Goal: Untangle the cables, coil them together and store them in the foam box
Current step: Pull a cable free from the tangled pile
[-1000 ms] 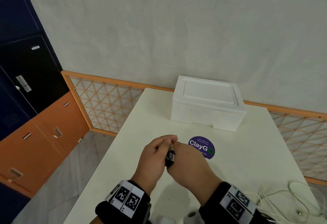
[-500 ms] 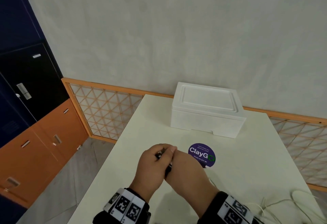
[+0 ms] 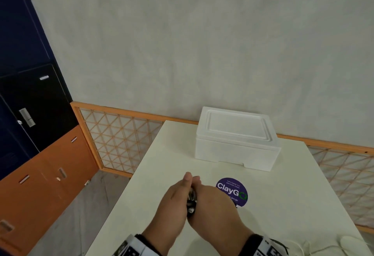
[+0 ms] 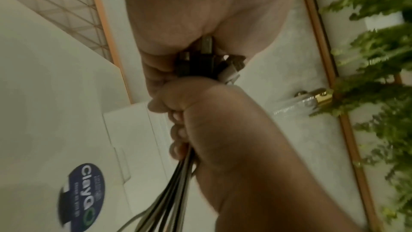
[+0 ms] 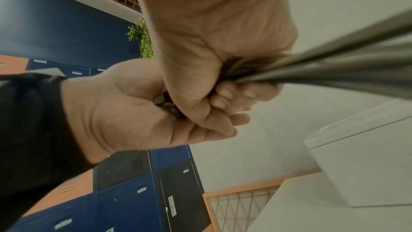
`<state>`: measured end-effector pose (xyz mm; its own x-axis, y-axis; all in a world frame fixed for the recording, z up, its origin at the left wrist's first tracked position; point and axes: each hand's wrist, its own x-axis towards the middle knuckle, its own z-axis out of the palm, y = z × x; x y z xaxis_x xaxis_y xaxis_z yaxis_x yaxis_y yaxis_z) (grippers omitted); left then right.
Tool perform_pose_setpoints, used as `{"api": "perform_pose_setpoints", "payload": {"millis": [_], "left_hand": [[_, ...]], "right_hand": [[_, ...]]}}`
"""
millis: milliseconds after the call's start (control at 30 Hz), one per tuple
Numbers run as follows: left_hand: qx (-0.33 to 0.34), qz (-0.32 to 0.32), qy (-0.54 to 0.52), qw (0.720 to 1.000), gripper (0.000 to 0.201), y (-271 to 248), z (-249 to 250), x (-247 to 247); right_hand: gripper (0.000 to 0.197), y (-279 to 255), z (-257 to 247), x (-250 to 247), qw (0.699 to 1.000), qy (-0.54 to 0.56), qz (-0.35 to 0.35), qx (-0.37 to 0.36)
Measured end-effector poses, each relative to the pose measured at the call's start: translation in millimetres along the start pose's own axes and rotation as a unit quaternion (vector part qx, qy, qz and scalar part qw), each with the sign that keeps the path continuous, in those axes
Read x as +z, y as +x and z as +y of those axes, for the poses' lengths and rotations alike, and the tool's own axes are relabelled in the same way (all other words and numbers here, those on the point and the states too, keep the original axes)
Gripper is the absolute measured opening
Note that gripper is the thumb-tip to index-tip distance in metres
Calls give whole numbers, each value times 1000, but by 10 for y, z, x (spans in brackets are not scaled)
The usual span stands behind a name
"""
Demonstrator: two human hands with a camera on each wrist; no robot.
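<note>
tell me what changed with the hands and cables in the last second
The left hand uncurled its fingers from over the plug ends and now lies flat against them. The right hand kept its grip on the cable bundle, in the same spot beside the purple sticker. The foam box stayed closed.

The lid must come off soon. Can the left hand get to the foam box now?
Probably yes: the left hand only presses flat on the cable ends, which the right hand grips, and nothing stands between it and the closed foam box.
</note>
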<state>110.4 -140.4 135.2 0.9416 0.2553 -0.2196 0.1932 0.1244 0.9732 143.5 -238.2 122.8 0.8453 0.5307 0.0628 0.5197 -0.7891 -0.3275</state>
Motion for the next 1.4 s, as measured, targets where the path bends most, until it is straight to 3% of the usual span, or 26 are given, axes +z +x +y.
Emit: {"api": "perform_pose_setpoints", "payload": {"millis": [133, 233, 367, 467, 633, 700, 833, 967, 1033, 1100, 1167, 1233, 1333, 1400], "left_hand": [[-39, -19, -49, 998, 44, 47, 57, -34], [51, 49, 84, 994, 33, 25, -41, 8], [105, 78, 128, 983, 43, 80, -113, 22], [97, 63, 151, 982, 48, 111, -132, 13], [158, 14, 224, 961, 39, 55, -41, -42], [173, 28, 258, 950, 37, 69, -38, -18], [175, 90, 179, 964, 39, 138, -64, 37], [211, 98, 168, 958, 42, 220, -87, 16], [247, 91, 209, 942, 43, 268, -85, -6], [262, 87, 241, 931, 42, 325, -75, -38], [248, 97, 229, 936, 41, 374, -53, -76], [225, 108, 196, 948, 43, 405, -9, -117], [181, 113, 161, 964, 50, 489, -2, -163], [127, 86, 134, 979, 53, 506, 22, -151]], "right_hand": [[37, 22, -28, -74, 1000, 12, -8, 6], [25, 23, -22, -128, 1000, 1, -12, 6], [39, 54, -105, -76, 999, -38, -21, 11], [34, 60, -119, -67, 998, -55, -33, 3], [33, 19, -72, -146, 998, -41, 15, -36], [32, 15, -64, -160, 999, -19, 26, -26], [36, 46, -100, -132, 999, -18, 47, 15], [33, 80, -131, -118, 995, -55, 67, 45], [30, 65, -83, -75, 997, 43, 61, 24], [43, 58, 21, -55, 977, 212, -2, 14], [54, 32, 138, -92, 940, 338, -53, 12], [48, -3, 245, -91, 906, 412, -91, 29], [15, -9, 307, -48, 938, 339, -70, 17], [21, 15, 316, -40, 956, 288, -63, -4]]}}
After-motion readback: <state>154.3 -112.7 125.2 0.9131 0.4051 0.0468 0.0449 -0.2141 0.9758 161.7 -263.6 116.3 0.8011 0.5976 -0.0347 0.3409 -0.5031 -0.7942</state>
